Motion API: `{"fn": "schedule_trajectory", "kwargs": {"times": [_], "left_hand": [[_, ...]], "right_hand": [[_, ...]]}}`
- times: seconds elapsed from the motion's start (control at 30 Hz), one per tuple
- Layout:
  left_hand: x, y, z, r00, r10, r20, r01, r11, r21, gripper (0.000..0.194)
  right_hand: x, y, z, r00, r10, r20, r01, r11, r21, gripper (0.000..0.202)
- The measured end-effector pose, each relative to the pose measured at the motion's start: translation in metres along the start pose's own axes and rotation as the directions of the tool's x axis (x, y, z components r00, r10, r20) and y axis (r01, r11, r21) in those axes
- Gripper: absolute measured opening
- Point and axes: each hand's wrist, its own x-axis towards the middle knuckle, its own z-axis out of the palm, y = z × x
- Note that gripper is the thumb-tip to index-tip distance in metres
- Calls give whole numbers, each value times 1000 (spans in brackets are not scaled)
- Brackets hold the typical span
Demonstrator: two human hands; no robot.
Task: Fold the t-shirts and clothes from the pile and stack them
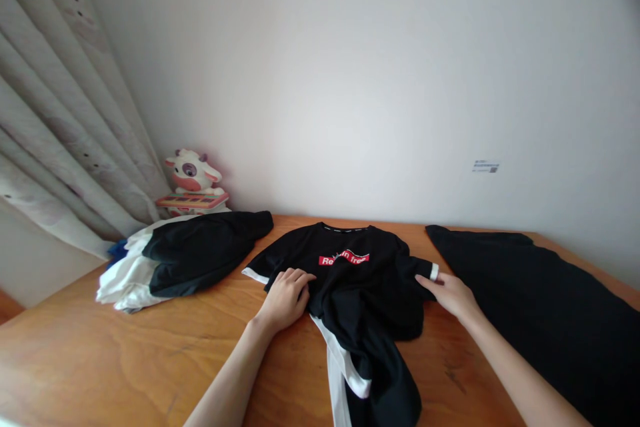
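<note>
A black shirt (370, 287) with a red printed label on its chest lies on the wooden table (200, 347), its collar toward the wall. Its lower part is bunched, with white-edged black fabric (395, 380) reaching toward the near edge. My left hand (287, 297) rests on the shirt's left side, fingers bent over the cloth; what lies beneath the fingertips is hidden. My right hand (447, 292) pinches the right sleeve near its white cuff (435, 271).
Black and white clothes (200, 253) are heaped at the left, in front of a cow-shaped toy (193, 180). Black fabric (540, 307) lies spread at the right. A curtain (65, 107) hangs at the left, and a wall (350, 80) stands behind the table.
</note>
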Motion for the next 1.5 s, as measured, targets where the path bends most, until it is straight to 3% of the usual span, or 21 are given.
{"fn": "schedule_trajectory", "kwargs": {"times": [0.13, 0.27, 0.37, 0.43, 0.47, 0.53, 0.6, 0.77, 0.83, 0.93, 1.13, 1.37, 1.43, 1.5], "left_hand": [[-3, 0, 0, 1000, -22, 10, 22, 1000, -1, 31], [-3, -6, 3, 1000, -20, 4, 20, 1000, -24, 30], [-2, -8, 4, 1000, -1, -15, 0, 999, -39, 31], [-2, -7, 2, 997, 15, -80, -19, 999, -44, 29], [-2, -5, 0, 992, 20, -125, -26, 999, -44, 27], [-2, -2, -5, 980, 32, -195, -43, 998, -53, 21], [-5, 2, -10, 984, 70, -164, -86, 992, -97, 21], [-9, 12, -20, 983, 152, 99, -123, 959, -256, 25], [-9, 15, -20, 981, 163, 100, -135, 960, -244, 30], [-8, 18, -17, 985, 167, 45, -153, 963, -220, 40], [-9, 19, -4, 988, 146, 39, -132, 959, -253, 65], [-4, 31, 0, 988, 156, 5, -146, 931, -334, 20], [-4, 33, -2, 993, 120, -15, -114, 892, -437, 17], [-4, 34, -3, 1000, -11, -15, 1, 833, -553, 21]], "right_hand": [[5, -13, 1, 993, -94, -66, 88, 993, -81, 18], [14, -13, -24, 977, -114, -178, 89, 986, -143, 17], [21, 0, -46, 930, -105, -351, 14, 968, -251, 19], [18, 7, -52, 877, -200, -437, 32, 932, -361, 28], [12, 8, -51, 851, -287, -440, 101, 911, -400, 33], [-9, 4, -44, 790, -482, -379, 332, 856, -397, 33], [-42, -8, -32, 751, -612, -249, 550, 787, -278, 24], [-133, -35, -9, 763, -647, 10, 646, 761, -58, 21], [-152, -34, -3, 723, -687, 72, 691, 722, -39, 20], [-153, -25, 8, 675, -726, 133, 738, 664, -118, 32], [-119, -22, 31, 679, -713, 176, 734, 650, -199, 23], [-109, -23, 41, 717, -690, 103, 696, 716, -52, 21], [-109, -20, 38, 756, -651, 65, 649, 759, 57, 25], [-108, -17, 33, 833, -553, 16, 544, 825, 151, 32]]}}
